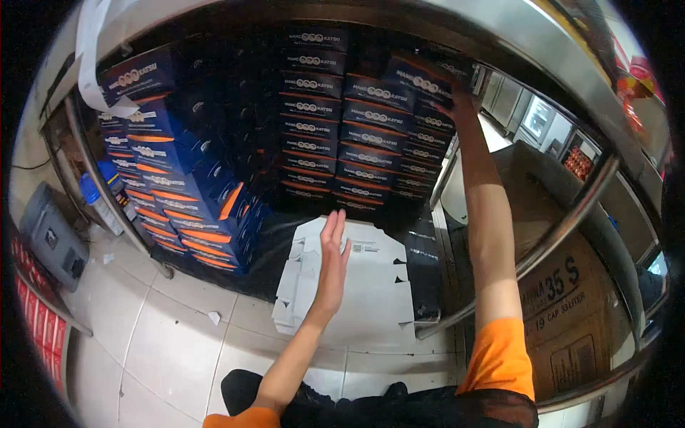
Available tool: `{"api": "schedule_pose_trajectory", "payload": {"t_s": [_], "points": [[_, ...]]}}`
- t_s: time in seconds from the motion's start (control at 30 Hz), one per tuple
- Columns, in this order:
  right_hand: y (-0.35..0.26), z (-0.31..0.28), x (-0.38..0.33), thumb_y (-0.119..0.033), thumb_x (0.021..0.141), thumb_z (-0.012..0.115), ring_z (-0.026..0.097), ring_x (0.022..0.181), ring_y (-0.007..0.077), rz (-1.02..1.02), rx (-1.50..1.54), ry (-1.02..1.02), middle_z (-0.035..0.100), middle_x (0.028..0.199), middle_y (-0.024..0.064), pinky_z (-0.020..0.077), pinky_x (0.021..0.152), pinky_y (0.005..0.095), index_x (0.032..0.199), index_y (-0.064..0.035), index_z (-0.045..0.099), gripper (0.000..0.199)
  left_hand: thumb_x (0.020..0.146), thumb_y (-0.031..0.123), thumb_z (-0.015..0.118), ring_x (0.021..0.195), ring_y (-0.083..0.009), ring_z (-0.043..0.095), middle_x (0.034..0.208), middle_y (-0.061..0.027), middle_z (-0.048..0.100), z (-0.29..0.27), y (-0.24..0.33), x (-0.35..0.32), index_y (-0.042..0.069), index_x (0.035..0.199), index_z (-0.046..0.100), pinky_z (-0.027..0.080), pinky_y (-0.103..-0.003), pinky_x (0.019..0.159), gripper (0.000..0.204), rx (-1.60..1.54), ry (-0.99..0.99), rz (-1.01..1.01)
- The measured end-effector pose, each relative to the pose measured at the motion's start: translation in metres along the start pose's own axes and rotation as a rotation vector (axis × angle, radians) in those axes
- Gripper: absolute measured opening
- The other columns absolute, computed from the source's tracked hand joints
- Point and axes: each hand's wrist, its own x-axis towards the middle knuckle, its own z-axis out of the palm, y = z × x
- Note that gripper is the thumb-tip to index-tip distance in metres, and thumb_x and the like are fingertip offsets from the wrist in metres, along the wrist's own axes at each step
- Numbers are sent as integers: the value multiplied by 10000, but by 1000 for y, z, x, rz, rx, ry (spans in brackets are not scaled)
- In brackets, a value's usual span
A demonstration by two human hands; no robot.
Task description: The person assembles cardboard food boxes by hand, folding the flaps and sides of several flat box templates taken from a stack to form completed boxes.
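Note:
My right hand reaches far up to the back right, its fingers at the right end of a dark blue printed box, which sits tilted at the top of a stack. The shadow there partly hides the fingers. My left hand is held edgewise, fingers stretched out and nothing in them, over a pile of flat white cardboard box blanks. Whether it touches the pile I cannot tell. Stacks of the same dark boxes stand behind the blanks.
More blue boxes with orange edges are piled at the left. Metal table legs and a rail frame the space. A large brown carton stands at the right. Left are a grey bin and a blue-capped container.

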Motion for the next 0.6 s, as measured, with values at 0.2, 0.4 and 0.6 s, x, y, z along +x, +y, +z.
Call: {"api": "schedule_pose_trajectory", "payload": {"t_s": [0.2, 0.4, 0.6], "points": [[-38, 92, 50, -371, 761, 602, 449, 1118, 239, 292, 311, 166, 467, 1235, 107, 333, 960, 423, 1334, -123, 344, 676, 921, 546, 200, 1359, -245, 134, 1462, -111, 187, -64, -10, -27, 131, 1401, 173, 113, -450, 1086, 635, 25, 250, -151], [-71, 84, 23, -454, 839, 468, 480, 1073, 200, 341, 339, 192, 499, 1203, 83, 328, 933, 426, 1318, -104, 389, 599, 936, 512, 226, 1328, -240, 226, 1411, -110, 298, -49, -6, -36, 105, 1355, 264, 186, -425, 1071, 586, 92, 208, -230], [-68, -12, -225, -407, 897, 430, 543, 913, 173, 656, -52, -8, 603, 1022, 65, 392, 817, 354, 1103, -69, 584, 425, 930, 280, 447, 1128, -208, 469, 1180, -97, 528, -9, -31, -73, 44, 1166, 473, 361, -354, 953, 335, 402, 45, -518]]}}
